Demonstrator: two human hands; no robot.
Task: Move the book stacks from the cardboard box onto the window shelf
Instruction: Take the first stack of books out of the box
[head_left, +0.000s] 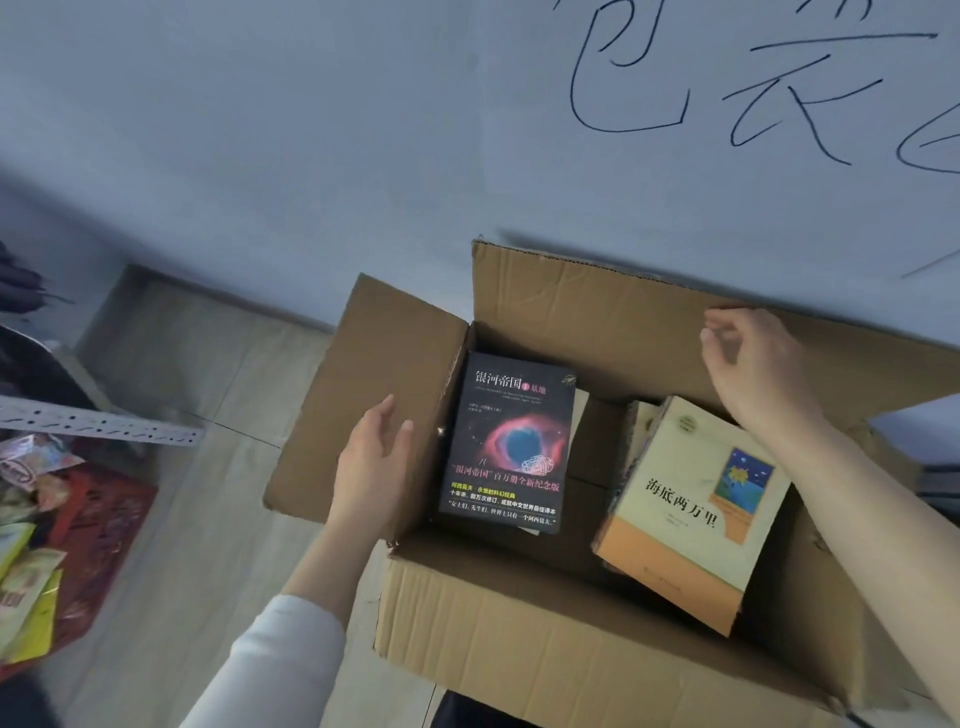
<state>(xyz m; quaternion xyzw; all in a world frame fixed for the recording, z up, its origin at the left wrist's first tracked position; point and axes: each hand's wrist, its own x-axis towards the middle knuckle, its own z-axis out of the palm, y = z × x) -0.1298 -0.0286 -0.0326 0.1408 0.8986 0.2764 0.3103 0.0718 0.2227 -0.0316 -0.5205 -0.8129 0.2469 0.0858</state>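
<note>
Black book (506, 441) beside left hand (371, 467)

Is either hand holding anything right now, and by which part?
Nothing is held. The left hand is open over a side flap of the cardboard box; the right hand hangs loosely curled near its back flap.

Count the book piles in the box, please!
2. One under the black book at the left of the cardboard box, one under the cream book at its right. More may hide underneath.
</note>
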